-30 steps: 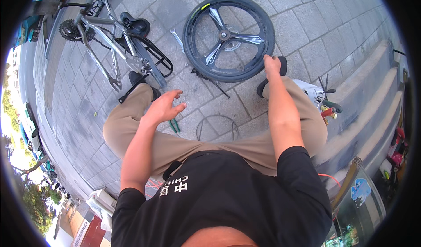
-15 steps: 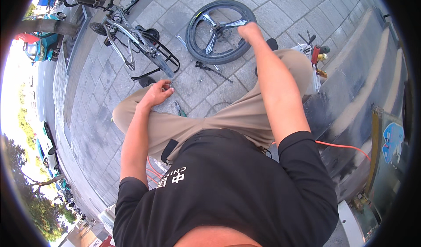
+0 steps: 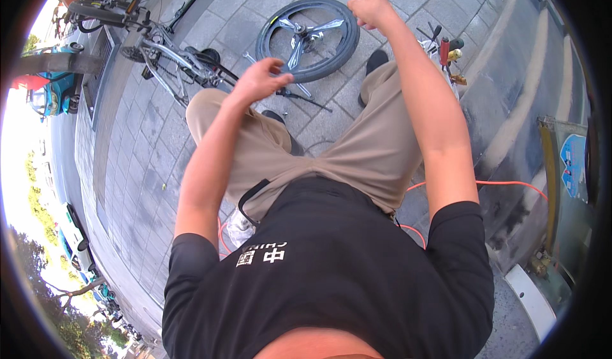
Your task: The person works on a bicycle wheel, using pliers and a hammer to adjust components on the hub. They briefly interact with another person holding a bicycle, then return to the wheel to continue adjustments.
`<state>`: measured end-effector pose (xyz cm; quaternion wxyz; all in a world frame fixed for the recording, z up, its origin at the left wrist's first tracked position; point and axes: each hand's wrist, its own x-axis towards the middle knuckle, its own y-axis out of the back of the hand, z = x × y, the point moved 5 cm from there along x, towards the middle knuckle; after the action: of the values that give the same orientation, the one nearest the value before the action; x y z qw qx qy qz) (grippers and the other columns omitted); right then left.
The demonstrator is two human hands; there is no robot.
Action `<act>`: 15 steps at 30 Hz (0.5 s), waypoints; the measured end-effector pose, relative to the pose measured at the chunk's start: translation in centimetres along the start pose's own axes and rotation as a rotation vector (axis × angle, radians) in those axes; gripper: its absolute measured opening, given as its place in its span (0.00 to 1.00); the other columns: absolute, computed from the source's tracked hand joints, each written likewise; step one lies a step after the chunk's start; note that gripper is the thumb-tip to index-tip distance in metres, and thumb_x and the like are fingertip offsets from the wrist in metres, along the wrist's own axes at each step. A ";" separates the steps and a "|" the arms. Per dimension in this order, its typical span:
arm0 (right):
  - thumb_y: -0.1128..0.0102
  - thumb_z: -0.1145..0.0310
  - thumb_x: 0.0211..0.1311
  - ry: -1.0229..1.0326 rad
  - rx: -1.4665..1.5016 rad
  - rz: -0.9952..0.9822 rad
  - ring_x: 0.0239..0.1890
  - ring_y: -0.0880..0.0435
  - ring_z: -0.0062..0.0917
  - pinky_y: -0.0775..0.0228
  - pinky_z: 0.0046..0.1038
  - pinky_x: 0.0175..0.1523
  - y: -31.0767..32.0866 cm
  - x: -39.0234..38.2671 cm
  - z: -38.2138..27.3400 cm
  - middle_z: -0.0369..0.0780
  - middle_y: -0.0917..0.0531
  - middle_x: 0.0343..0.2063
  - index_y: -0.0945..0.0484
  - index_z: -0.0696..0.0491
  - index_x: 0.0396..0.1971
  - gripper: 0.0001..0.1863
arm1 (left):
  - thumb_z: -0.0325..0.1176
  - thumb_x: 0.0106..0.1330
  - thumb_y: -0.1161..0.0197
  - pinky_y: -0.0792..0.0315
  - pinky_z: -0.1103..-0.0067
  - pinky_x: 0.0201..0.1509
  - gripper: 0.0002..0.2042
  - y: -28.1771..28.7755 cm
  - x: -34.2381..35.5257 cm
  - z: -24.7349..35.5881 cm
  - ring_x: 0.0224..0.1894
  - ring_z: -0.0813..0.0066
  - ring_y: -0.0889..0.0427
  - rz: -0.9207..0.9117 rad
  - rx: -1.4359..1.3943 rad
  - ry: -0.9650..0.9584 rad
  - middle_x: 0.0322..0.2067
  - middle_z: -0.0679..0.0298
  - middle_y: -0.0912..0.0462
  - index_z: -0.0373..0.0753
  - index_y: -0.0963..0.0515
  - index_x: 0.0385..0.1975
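Observation:
A black bicycle wheel [image 3: 288,66] with three silver spokes lies flat on the grey paving in front of my knees. My right hand [image 3: 370,8] is a closed fist at the wheel's far right edge; I cannot tell whether it touches the tyre. My left hand [image 3: 258,78] hovers above my left knee, just left of the wheel, with its fingers loosely spread and nothing in it. I am crouched in beige trousers and a black shirt. A thin dark tool [image 3: 306,98] lies on the paving between the wheel and my legs.
A bicycle frame [image 3: 159,50] lies at the upper left, with a wrench [image 3: 250,58] beside the wheel. Red-handled tools [image 3: 446,47] sit by my right knee. An orange cable [image 3: 510,183] runs along stone steps at the right. A blue vehicle [image 3: 48,91] stands at the far left.
My left hand has risen off my left knee toward the wheel. My right hand has moved from the tyre's near edge to its far right edge and closed.

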<state>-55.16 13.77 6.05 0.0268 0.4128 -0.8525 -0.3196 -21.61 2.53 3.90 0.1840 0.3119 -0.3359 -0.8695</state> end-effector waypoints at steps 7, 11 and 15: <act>0.42 0.56 0.64 0.146 -0.378 0.173 0.39 0.08 0.50 0.17 0.48 0.49 1.2 -1.2 -1.1 0.55 0.09 0.37 0.14 0.59 0.49 0.23 | 0.52 0.58 0.21 0.22 0.55 0.62 0.39 -14.2 9.0 -2.1 0.64 0.52 0.20 0.021 0.555 0.009 0.61 0.55 0.18 0.44 0.26 0.69; 0.42 0.60 0.64 0.164 -0.355 0.163 0.40 0.09 0.52 0.17 0.51 0.50 2.3 -1.7 -3.7 0.56 0.10 0.38 0.15 0.60 0.43 0.18 | 0.49 0.53 0.19 0.27 0.55 0.62 0.45 -17.5 12.4 -3.8 0.65 0.57 0.23 -0.002 0.669 0.012 0.62 0.59 0.22 0.46 0.31 0.72; 0.42 0.61 0.65 0.108 -0.310 0.173 0.40 0.09 0.52 0.18 0.51 0.49 2.7 -2.1 -3.1 0.55 0.10 0.35 0.15 0.60 0.43 0.17 | 0.46 0.52 0.17 0.30 0.59 0.60 0.44 -20.1 16.7 -6.1 0.61 0.59 0.23 0.001 0.732 -0.005 0.58 0.59 0.24 0.47 0.31 0.70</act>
<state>-54.68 14.84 10.53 0.1631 0.3455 -0.8227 -0.4209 -32.10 5.06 -20.64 0.0598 0.3547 -0.6253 -0.6926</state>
